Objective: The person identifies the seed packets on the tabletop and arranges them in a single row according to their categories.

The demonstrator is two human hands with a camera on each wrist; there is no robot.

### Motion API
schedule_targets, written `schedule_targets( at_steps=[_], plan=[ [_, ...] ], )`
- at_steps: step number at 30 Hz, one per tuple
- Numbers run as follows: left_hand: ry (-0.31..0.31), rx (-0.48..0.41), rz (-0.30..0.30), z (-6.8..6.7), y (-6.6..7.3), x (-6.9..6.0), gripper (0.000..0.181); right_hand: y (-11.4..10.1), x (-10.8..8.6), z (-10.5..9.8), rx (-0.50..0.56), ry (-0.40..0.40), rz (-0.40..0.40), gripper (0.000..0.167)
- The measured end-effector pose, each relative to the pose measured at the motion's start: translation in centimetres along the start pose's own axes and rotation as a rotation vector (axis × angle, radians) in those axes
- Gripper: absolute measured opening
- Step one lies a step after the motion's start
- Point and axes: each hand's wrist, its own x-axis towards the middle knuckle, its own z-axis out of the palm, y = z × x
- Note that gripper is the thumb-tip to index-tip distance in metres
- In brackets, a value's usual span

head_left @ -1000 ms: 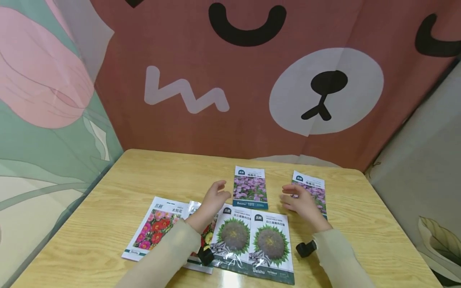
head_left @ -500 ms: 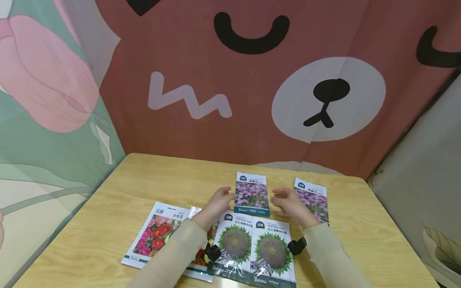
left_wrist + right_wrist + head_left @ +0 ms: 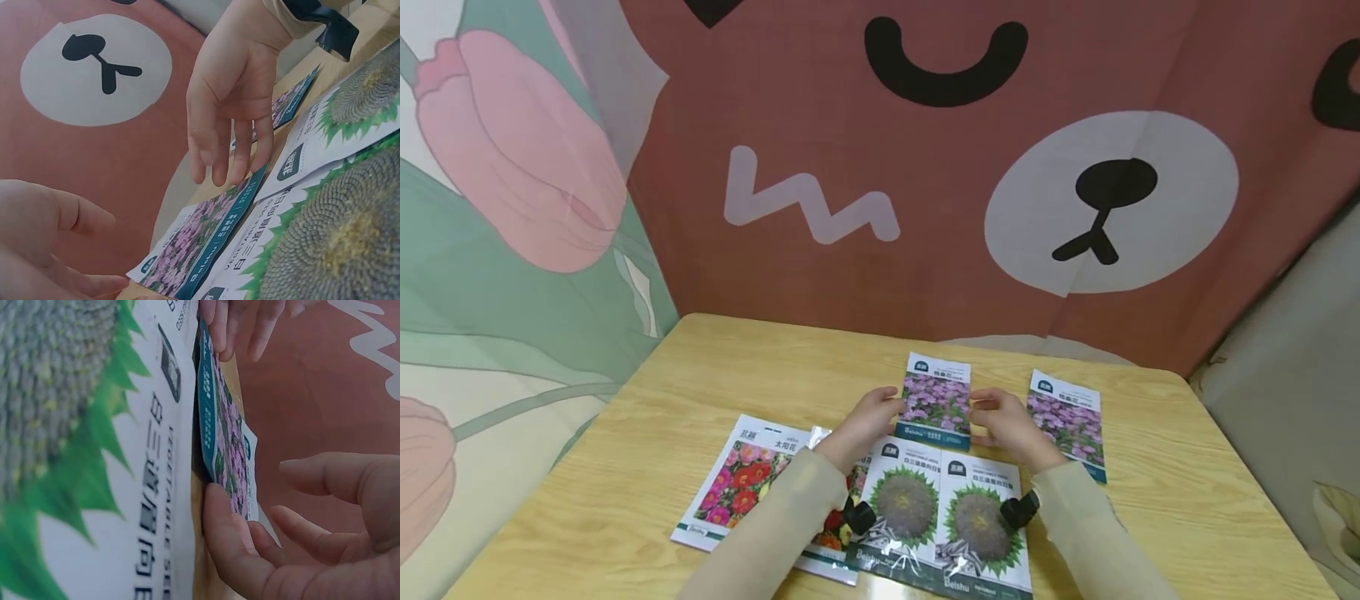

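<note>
A seed packet with purple flowers (image 3: 936, 402) lies flat on the table, between both hands. My left hand (image 3: 868, 423) is at its left edge, fingers loosely bent. At the right edge, my right hand (image 3: 1006, 427) has its fingertips against or very near the packet. In the right wrist view, the right thumb (image 3: 319, 475) stands apart from the fingers. Two sunflower seed packets (image 3: 981, 521) lie just in front, side by side. A second purple-flower packet (image 3: 1066, 425) lies right of my right hand.
Packets with red and pink flowers (image 3: 741, 487) lie at the left, partly hidden under the left sleeve (image 3: 775, 517). The wooden table (image 3: 1180, 492) ends at a cloth backdrop (image 3: 820, 283) with a printed bear.
My right hand has moved left, from beside the far-right packet to the middle purple-flower packet. My left hand has come close to that packet's left edge. The head view has shifted slightly.
</note>
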Motion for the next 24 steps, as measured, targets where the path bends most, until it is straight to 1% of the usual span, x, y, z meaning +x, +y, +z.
schedule_targets(
  at_steps=[4, 7, 13, 15, 20, 24],
  plan=[
    [-0.001, -0.011, 0.001, 0.1, 0.1, 0.2, 0.064, 0.2, 0.3, -0.1, 0.007, 0.024, 0.002, 0.048],
    [-0.002, -0.038, 0.004, 0.1, 0.0, 0.4, 0.062, 0.3, 0.4, 0.0, 0.006, 0.046, 0.011, 0.046],
    [-0.008, -0.126, 0.055, -0.1, -0.3, 0.9, 0.061, 0.6, 0.7, -0.1, 0.007, 0.091, 0.027, 0.048],
    [-0.007, -0.138, 0.071, -0.2, -0.4, 0.9, 0.060, 0.7, 0.8, -0.2, 0.010, 0.100, 0.034, 0.050],
    [0.008, -0.131, 0.081, -0.1, -0.5, 1.0, 0.055, 0.7, 0.7, -0.3, 0.026, 0.108, 0.047, 0.052],
    [0.018, -0.123, 0.093, 0.1, -0.7, 1.1, 0.055, 0.7, 0.5, -0.4, 0.024, 0.097, 0.039, 0.051]
  ],
)
